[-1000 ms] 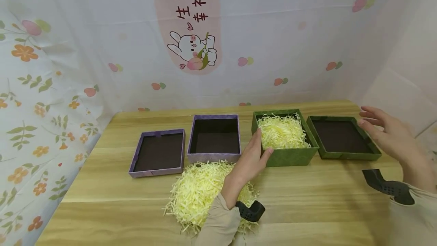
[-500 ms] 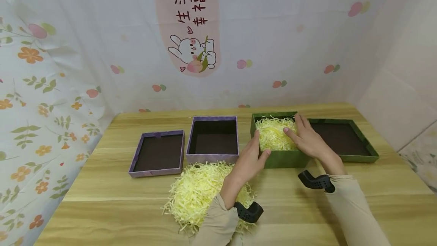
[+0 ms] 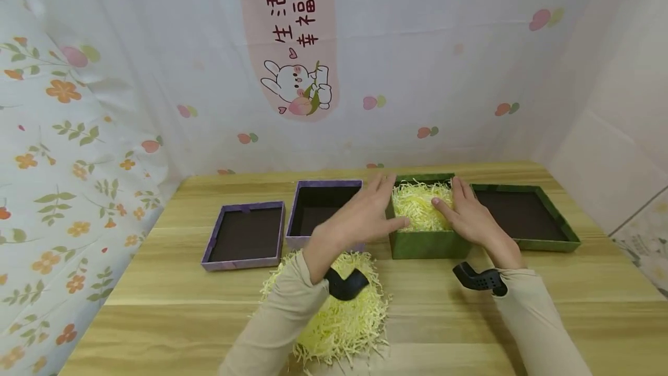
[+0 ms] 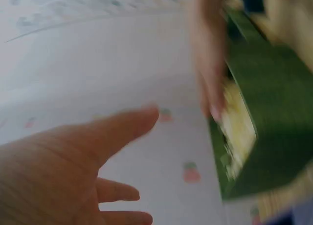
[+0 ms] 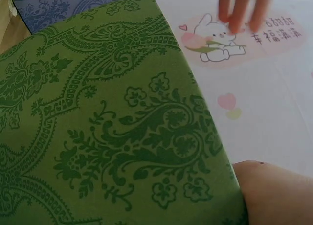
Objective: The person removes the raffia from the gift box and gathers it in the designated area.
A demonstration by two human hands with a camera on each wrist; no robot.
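Note:
A green patterned box (image 3: pixel 429 245) stands right of centre, filled with pale yellow shredded paper (image 3: pixel 420 208). My right hand (image 3: pixel 475 216) lies along the box's right rim, its fingers straight and its thumb over the shreds; the left wrist view shows its fingertips at the edge of the filling. My left hand (image 3: pixel 360 213) is raised at the box's left side, fingers extended and holding nothing. In the left wrist view the thumb and fingers of my left hand (image 4: pixel 73 156) are spread apart from the green box (image 4: pixel 274 102).
A purple box (image 3: pixel 313 205) stands behind my left forearm, with a shallow purple lid (image 3: pixel 242 237) to its left. A pile of yellow shreds (image 3: pixel 344 324) lies in front. The green lid (image 3: pixel 522 216) sits right of the green box. Printed cloth (image 3: pixel 443 74) hangs behind the table.
My right hand came in from over the green lid to the green box's right rim. My left hand has since lifted off the box's left side, moving up and left.

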